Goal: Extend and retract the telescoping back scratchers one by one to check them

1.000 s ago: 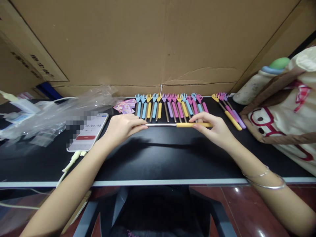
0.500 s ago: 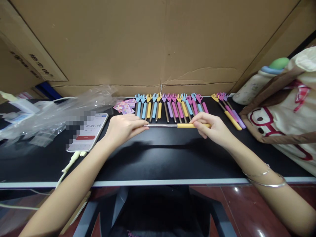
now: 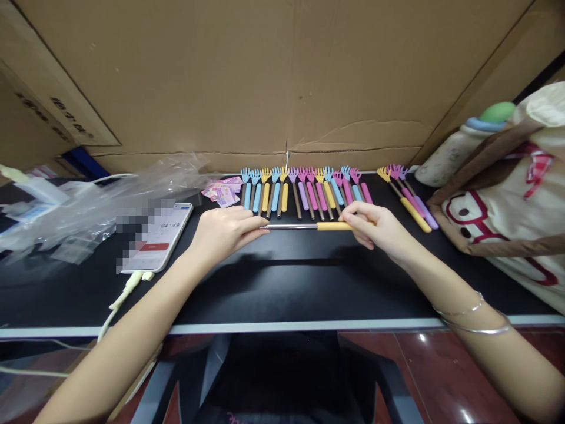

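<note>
A back scratcher [image 3: 333,226] with a yellow grip and a metal rod is held level above the black table [image 3: 282,294]. My left hand [image 3: 227,232] is closed on the rod's left end; its claw head is hidden in my fingers. At the other end my right hand [image 3: 373,227] pinches the yellow grip between thumb and fingers. Just behind lies a row of back scratchers [image 3: 309,191] in blue, yellow, purple and pink, claws pointing away from me. Several more scratchers [image 3: 412,203] lie slanted to the right of the row.
To the left are a phone [image 3: 161,241] with a cable plugged in, crumpled clear plastic bags [image 3: 110,194] and small printed cards [image 3: 225,191]. A canvas bag [image 3: 521,218] and a bottle [image 3: 459,150] stand on the right. Cardboard [image 3: 282,76] walls off the back.
My right fingers have shifted slightly left along the yellow grip. My left hand has moved a touch to the right; the scratcher stays level in both hands.
</note>
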{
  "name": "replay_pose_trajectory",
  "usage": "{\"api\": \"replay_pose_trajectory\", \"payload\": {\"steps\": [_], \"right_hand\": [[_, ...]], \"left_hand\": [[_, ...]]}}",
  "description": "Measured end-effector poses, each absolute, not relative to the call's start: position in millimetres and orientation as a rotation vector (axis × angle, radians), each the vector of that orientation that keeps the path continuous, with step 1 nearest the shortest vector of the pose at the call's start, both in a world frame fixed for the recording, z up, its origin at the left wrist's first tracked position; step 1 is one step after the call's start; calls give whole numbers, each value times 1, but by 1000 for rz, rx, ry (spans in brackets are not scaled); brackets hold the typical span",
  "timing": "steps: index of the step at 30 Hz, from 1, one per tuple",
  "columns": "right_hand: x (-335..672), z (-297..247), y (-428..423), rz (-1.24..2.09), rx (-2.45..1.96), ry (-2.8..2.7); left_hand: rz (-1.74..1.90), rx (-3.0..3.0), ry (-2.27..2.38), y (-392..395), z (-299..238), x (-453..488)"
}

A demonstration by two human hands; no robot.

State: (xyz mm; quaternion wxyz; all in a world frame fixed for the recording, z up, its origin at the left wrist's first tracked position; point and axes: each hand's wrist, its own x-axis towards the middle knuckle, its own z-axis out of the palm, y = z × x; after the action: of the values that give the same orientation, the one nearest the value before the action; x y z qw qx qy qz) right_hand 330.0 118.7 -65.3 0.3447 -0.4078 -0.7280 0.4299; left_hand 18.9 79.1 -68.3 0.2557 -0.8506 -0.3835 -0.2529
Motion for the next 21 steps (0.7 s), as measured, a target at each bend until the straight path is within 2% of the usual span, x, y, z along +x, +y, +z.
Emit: {"api": "replay_pose_trajectory", "payload": {"steps": [7, 13, 21], "right_hand": [[327, -63, 114, 933, -1034, -1957], [327, -58, 110, 651, -989, -2096], [327, -58, 110, 565, -919, -2190]], "left_hand": [[-676, -2373, -1115, 82, -70, 15], [-680, -2429, -1195, 83, -69, 12], [-646, -2482, -1250, 84, -71, 11]]}}
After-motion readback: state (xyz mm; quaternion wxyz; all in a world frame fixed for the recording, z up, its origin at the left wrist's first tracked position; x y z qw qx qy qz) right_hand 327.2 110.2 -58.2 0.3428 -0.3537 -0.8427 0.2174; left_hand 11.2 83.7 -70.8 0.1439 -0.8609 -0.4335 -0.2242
